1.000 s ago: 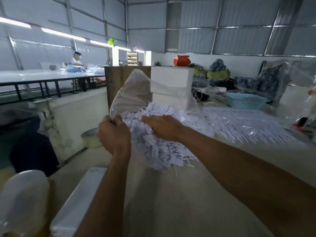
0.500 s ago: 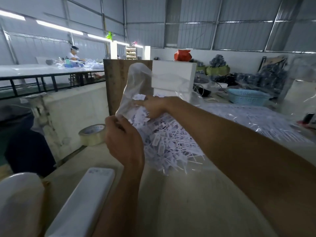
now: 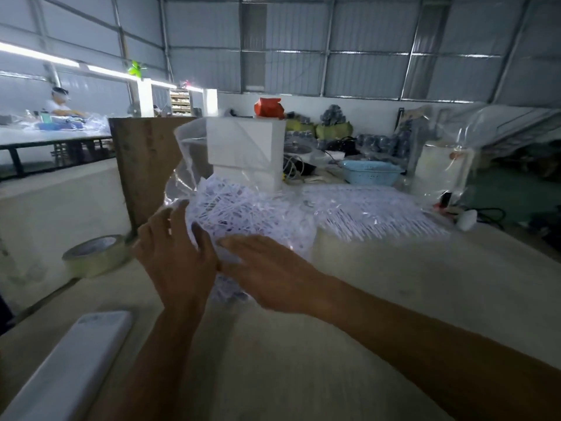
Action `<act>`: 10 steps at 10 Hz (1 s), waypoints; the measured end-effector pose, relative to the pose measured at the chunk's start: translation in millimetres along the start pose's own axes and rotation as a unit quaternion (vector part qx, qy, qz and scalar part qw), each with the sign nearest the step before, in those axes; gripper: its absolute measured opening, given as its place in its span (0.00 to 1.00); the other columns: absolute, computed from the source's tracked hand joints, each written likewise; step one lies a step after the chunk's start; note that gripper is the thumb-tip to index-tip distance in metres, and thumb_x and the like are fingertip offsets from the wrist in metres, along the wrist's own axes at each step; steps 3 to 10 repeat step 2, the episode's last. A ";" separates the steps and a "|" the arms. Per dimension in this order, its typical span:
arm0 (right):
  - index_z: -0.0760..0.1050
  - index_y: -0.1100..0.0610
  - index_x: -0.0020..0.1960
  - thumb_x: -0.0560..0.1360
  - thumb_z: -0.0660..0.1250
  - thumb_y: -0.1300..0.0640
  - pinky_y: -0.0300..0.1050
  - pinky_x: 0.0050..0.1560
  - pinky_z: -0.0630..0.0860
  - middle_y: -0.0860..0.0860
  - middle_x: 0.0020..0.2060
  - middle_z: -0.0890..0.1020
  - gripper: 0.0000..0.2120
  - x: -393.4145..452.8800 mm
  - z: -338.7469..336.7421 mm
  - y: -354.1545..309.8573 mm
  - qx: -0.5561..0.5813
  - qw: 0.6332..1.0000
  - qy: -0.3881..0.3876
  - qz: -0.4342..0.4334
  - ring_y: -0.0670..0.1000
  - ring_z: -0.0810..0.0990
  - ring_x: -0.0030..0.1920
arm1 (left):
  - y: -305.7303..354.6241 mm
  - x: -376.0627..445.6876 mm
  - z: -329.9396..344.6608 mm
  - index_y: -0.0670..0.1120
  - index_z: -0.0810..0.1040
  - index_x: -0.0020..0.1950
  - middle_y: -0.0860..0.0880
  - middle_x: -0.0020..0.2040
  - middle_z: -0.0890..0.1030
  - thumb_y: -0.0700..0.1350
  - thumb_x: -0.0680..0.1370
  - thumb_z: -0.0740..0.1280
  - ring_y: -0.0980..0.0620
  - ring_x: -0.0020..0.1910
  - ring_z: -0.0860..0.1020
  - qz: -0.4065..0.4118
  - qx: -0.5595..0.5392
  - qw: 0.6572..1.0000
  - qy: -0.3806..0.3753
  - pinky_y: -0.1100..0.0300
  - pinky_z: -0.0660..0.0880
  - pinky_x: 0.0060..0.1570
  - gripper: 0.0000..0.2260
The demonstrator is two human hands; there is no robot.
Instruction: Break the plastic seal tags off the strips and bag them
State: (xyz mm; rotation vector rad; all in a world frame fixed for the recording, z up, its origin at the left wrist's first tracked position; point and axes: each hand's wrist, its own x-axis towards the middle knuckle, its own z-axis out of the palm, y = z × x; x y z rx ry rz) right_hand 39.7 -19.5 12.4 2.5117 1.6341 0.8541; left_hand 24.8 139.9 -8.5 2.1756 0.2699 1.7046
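Observation:
A clear plastic bag (image 3: 194, 153) stuffed with white seal tags (image 3: 243, 211) stands on the pale table (image 3: 394, 299) in the middle of the view. My left hand (image 3: 174, 253) lies against the bag's left side with straight, spread fingers. My right hand (image 3: 267, 268) presses flat on the bag's near side, fingers extended toward the left. Neither hand grips anything. To the right, white tag strips (image 3: 373, 214) lie spread on the table under clear film.
A roll of tape (image 3: 94, 255) sits at the table's left edge. A white flat bar (image 3: 76, 360) lies near left. White boxes (image 3: 246, 153), a brown board (image 3: 142, 168) and a blue basket (image 3: 370, 173) stand behind. A person (image 3: 59, 103) works at a far table.
My right hand came out of the bag's mouth and now lies flat on the bag's outside. My left hand let go of the bag's edge and opened against its side.

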 end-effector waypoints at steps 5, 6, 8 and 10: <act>0.79 0.51 0.66 0.82 0.60 0.52 0.47 0.65 0.75 0.53 0.71 0.74 0.16 -194.6 -39.8 -13.0 0.026 0.988 -0.004 0.154 0.53 0.75 0.69 | 24.7 -6.2 -7.3 0.44 0.81 0.58 0.42 0.58 0.80 0.39 0.77 0.62 0.38 0.57 0.77 0.186 -0.047 0.979 -0.068 0.44 0.71 0.56 0.13; 0.79 0.51 0.66 0.82 0.60 0.52 0.47 0.65 0.75 0.53 0.71 0.74 0.16 -194.6 -39.8 -13.0 0.026 0.988 -0.004 0.154 0.53 0.75 0.69 | 24.7 -6.2 -7.3 0.44 0.81 0.58 0.42 0.58 0.80 0.39 0.77 0.62 0.38 0.57 0.77 0.186 -0.047 0.979 -0.068 0.44 0.71 0.56 0.13; 0.79 0.51 0.66 0.82 0.60 0.52 0.47 0.65 0.75 0.53 0.71 0.74 0.16 -194.6 -39.8 -13.0 0.026 0.988 -0.004 0.154 0.53 0.75 0.69 | 24.7 -6.2 -7.3 0.44 0.81 0.58 0.42 0.58 0.80 0.39 0.77 0.62 0.38 0.57 0.77 0.186 -0.047 0.979 -0.068 0.44 0.71 0.56 0.13; 0.79 0.51 0.66 0.82 0.60 0.52 0.47 0.65 0.75 0.53 0.71 0.74 0.16 -194.6 -39.8 -13.0 0.026 0.988 -0.004 0.154 0.53 0.75 0.69 | 24.7 -6.2 -7.3 0.44 0.81 0.58 0.42 0.58 0.80 0.39 0.77 0.62 0.38 0.57 0.77 0.186 -0.047 0.979 -0.068 0.44 0.71 0.56 0.13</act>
